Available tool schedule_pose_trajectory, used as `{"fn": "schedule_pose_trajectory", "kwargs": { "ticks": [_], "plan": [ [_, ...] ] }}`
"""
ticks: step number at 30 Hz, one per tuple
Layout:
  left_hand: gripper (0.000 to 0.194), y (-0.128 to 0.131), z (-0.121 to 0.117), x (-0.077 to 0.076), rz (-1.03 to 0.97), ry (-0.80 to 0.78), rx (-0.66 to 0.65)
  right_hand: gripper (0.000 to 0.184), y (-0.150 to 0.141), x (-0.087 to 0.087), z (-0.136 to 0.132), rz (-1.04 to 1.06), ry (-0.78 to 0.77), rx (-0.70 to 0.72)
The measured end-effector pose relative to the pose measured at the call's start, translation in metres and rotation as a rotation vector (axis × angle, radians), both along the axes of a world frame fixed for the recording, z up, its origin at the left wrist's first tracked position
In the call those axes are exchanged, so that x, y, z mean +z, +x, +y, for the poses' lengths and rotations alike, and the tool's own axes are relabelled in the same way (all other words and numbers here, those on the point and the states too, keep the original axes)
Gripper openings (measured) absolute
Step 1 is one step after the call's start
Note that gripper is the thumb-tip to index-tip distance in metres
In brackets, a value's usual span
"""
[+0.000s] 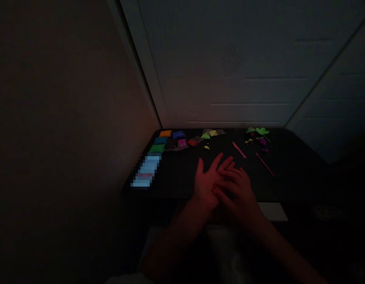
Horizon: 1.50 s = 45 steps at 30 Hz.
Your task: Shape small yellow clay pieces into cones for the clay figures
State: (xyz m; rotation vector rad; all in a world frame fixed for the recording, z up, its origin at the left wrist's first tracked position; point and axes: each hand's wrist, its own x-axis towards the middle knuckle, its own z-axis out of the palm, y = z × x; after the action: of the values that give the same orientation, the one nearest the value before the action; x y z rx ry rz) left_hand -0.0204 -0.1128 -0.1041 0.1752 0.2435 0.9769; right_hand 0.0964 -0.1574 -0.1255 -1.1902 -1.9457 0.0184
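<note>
My left hand (pixel 206 183) is held palm up above the front of the dark table, its thumb and fingers spread. Across its palm and fingers lies my right hand (pixel 238 187), palm down with the fingers stretched out. Whether anything small sits between the two palms is hidden. Beyond them are a small yellow piece of clay (pixel 206 147), a pink plastic knife (pixel 239 150) and a thin pink stick (pixel 264 164). A green flower-shaped piece (pixel 262 131) and small purple clay pieces (pixel 262 141) lie at the back right.
Several coloured clay packets, among them an orange packet (pixel 165 133), a blue packet (pixel 178 135) and a green packet (pixel 156 148), lie at the back left of the table (pixel 176 185). A lit, blurred-out screen (pixel 146 171) is at the left edge. White panels (pixel 229 90) rise behind.
</note>
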Motion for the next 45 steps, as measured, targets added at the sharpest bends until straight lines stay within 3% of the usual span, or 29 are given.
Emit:
{"fn": "schedule_pose_trajectory", "kwargs": {
  "ticks": [8, 17, 23, 29, 34, 39, 43, 45],
  "plan": [
    [0.065, 0.002, -0.002, 0.002, -0.111, 0.017, 0.084, 0.041, 0.006, 0.0, -0.011, -0.163, 0.065, 0.055],
    [0.064, 0.002, -0.004, 0.006, -0.104, 0.038, 0.082, 0.045, 0.005, 0.003, -0.015, -0.222, 0.061, 0.051],
    [0.066, 0.0, -0.007, 0.008, -0.083, 0.061, -0.025, 0.048, 0.01, 0.004, -0.014, -0.269, 0.037, 0.04],
    [0.068, 0.001, -0.004, 0.004, -0.056, 0.006, -0.052, 0.049, 0.007, 0.005, -0.018, -0.382, 0.027, 0.108],
    [0.067, -0.001, -0.006, 0.009, -0.041, -0.018, -0.072, 0.05, 0.008, 0.004, -0.014, -0.332, 0.05, 0.034],
    [0.068, -0.001, -0.006, 0.008, -0.045, -0.028, -0.059, 0.055, 0.008, 0.003, -0.019, -0.412, 0.028, 0.122],
    [0.068, -0.001, -0.005, 0.007, -0.052, -0.018, -0.092, 0.053, 0.009, 0.0, -0.018, -0.353, 0.036, 0.023],
    [0.068, -0.001, -0.005, 0.006, -0.046, -0.031, -0.086, 0.054, 0.009, -0.001, -0.018, -0.376, 0.03, 0.055]
  ]
}}
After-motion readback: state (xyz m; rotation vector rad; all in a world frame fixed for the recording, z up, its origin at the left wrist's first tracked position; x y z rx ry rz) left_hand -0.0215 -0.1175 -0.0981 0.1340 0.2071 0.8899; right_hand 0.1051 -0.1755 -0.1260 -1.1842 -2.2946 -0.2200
